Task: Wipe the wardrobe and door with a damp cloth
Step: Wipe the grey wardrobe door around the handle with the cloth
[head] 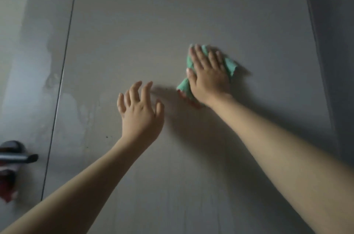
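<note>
Right hand [208,74] presses flat, hiding most of the green cloth [230,65]; left hand [140,111] fingers spread, holding nothing; blurry handle [18,154], probably the door's, cut off lower left.

Green cloth [230,66] bunched flat vs. grey door panel [153,23], mid-right, under palm.

Both forearms are bare up to the edge of the view, and no sleeve shows on them. The left hand [140,113] and the right hand [208,74] wear no gloves. The fingers are slim, with short plain nails.
</note>
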Motion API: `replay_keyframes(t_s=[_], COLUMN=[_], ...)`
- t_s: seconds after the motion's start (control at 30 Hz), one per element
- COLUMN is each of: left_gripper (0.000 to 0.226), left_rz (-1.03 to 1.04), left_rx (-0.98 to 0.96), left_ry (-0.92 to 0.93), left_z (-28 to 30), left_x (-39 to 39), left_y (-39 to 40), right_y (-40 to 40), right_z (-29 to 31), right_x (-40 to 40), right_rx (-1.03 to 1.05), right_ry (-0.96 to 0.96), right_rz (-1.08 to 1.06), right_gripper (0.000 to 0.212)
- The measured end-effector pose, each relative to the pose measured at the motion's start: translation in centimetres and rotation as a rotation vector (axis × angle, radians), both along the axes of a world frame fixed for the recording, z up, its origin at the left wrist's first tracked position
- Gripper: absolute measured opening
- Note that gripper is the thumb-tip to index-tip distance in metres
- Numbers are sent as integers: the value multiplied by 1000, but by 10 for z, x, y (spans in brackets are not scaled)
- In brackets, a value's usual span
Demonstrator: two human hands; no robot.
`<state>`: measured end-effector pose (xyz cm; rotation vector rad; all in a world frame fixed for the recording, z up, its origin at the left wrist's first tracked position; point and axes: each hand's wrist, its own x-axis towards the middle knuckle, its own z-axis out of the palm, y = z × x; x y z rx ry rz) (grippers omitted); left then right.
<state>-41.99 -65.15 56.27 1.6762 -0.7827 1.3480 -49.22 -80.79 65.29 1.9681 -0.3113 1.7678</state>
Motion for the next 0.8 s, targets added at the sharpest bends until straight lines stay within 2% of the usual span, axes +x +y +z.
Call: replay_keyframes(t_s=[0.1,0.17,0.2,0.27,0.33,0.37,0.47,0.53,0.57,0.67,0.7,0.8], left_gripper=[69,75,76,77,78,78,74,66,64,63,63,58], left_rz=[11,13,17,36,55,69,100,114,123,211,250,361], left_rx=[-12,-10,-11,-17,-22,-15,-23,-27,-21,-10,-10,-4], left_ry=[4,-3,-1,7,14,19,26,56,63,38,22,68], left_z=[-4,-10,-12,-14,-14,-15,-21,-27,-29,-39,-41,-44], left_x=[6,11,13,16,20,22,28,31,33,48,53,71], left_y=[7,11,14,19,23,25,34,45,51,80,91,127], right_y=[-5,-23,-26,-18,6,17,10,-5,-9,20,35,52], right_z=[-26,-20,-10,9,4,-11,-53,-49,-42,-39,-45,-60], right_x=[-3,-17,-20,-14,5,13,10,0,-1,25,37,57], right_rx=[-331,-438,-400,-164,-42,-66,-356,-435,-383,-33,19,-193], right_ry=[273,356,316,115,-5,41,286,305,245,-12,-24,126], right_rz=[-12,-49,-54,-39,-9,11,20,-1,-3,54,66,69], right_gripper=[59,58,59,66,68,67,59,58,59,64,64,63])
